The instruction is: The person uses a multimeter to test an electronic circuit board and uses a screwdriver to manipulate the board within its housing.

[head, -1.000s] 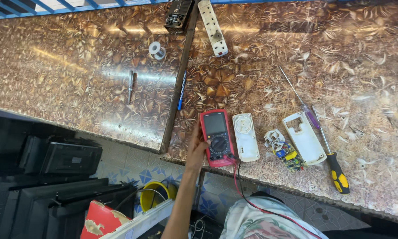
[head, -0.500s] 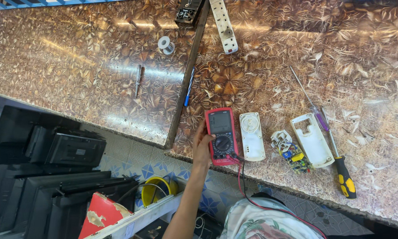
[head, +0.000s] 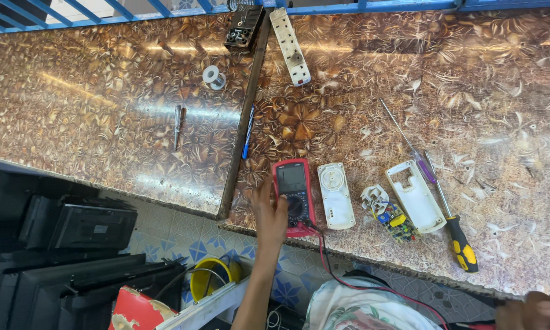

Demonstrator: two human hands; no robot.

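Tabletop (head: 134,122) with a glossy brown floral pattern is filling most of the head view, seen from above, with a dark seam running from far to near through its middle. The left hand (head: 270,214) is resting at the near edge, its fingers lying loosely against the left side of a red multimeter (head: 294,195) rather than closing around it. The multimeter is lying flat near the seam, screen facing up, and a red lead wire (head: 360,284) is trailing from its near end down past the tabletop edge. The right hand (head: 535,311) is showing only partly at the near right corner, below the tabletop; whether it is gripping anything cannot be told.

Just right of the multimeter a white oval casing (head: 336,195) is lying, then a small circuit board (head: 392,219) with coloured parts, then a second white casing half (head: 417,195). A yellow and black screwdriver (head: 452,220) and a thinner purple-handled screwdriver (head: 409,146) are lying beside that. At the far side a white power strip (head: 290,46) and a dark electrical box (head: 243,27) are sitting, with a solder spool (head: 213,76) to the left. A blue pen (head: 247,131) is lying along the seam, and a small metal tool (head: 177,125) is lying further left.
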